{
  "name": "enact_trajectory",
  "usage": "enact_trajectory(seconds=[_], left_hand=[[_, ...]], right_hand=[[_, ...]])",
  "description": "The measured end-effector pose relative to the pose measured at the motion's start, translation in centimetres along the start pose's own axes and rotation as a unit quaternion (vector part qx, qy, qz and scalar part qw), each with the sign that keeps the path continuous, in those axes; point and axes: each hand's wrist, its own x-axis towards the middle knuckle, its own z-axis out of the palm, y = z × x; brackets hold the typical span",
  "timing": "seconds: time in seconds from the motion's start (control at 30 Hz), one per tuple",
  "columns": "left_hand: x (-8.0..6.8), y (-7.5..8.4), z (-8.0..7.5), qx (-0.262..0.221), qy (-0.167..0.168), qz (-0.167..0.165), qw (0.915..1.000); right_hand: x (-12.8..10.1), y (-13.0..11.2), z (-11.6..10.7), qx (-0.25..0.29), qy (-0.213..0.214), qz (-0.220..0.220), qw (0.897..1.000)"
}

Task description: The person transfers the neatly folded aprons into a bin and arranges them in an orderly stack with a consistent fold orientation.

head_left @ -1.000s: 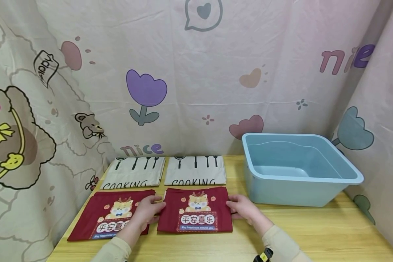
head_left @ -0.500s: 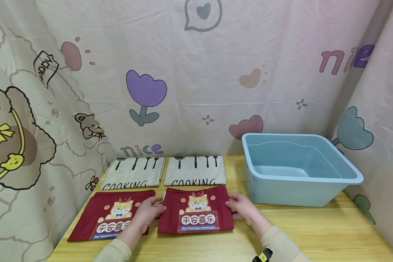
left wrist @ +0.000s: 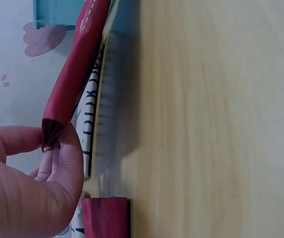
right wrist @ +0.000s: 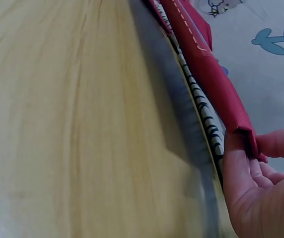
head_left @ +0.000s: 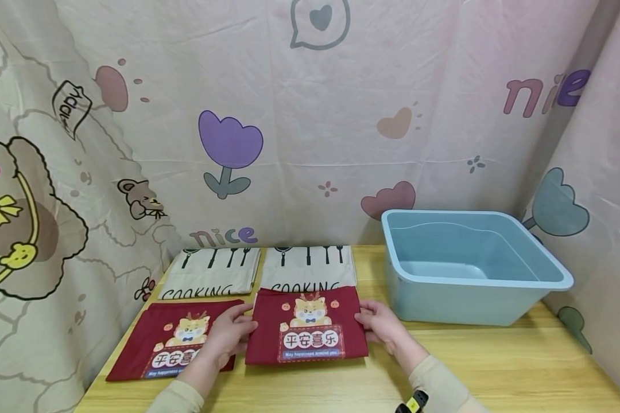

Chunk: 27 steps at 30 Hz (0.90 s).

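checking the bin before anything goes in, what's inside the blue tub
The blue tub shows only its bare floor and back wall. The near wall hides the strip of floor just behind it, so that part cannot be checked.

Folded red cloth [head_left: 307,327], cartoon print up, raised off table, edges pinched.

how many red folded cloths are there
2: one red cloth lifted off the table, pinched between left hand and right hand; the other flat at front left.
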Motion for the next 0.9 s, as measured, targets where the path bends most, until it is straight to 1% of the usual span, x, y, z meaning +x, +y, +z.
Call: enact_trajectory(seconds=[0.2, 0.43, 0.67, 0.77, 0.9], left_hand=[[0.1, 0.3, -0.3, -0.011, 0.001, -0.002, 0.9999], [-0.1, 1.0, -0.6, -0.026, -0.021, 0.016, 0.9993], [-0.3, 2.2, -0.7, -0.030, -0.016, 0.012, 0.9993], [-0.3, 2.9, -0.8, -0.042, -0.021, 0.014, 0.9988], [-0.5, 3.9, -1.0, -0.055, -0.036, 0.026, 0.9975]], right_hand=[[-0.1, -0.5, -0.1, 0.015, 0.004, -0.005, 1.000], [-0.3, -1.4, -0.2, 0.024, 0.006, -0.018, 1.000], [-0.6, -2.6, -0.3, 0.024, 0.006, -0.032, 0.999], [-0.7, -3.3, -0.2, 0.029, 0.002, -0.037, 0.999], [-0.9, -4.4, -0.1, 0.037, 0.003, -0.043, 0.998]])
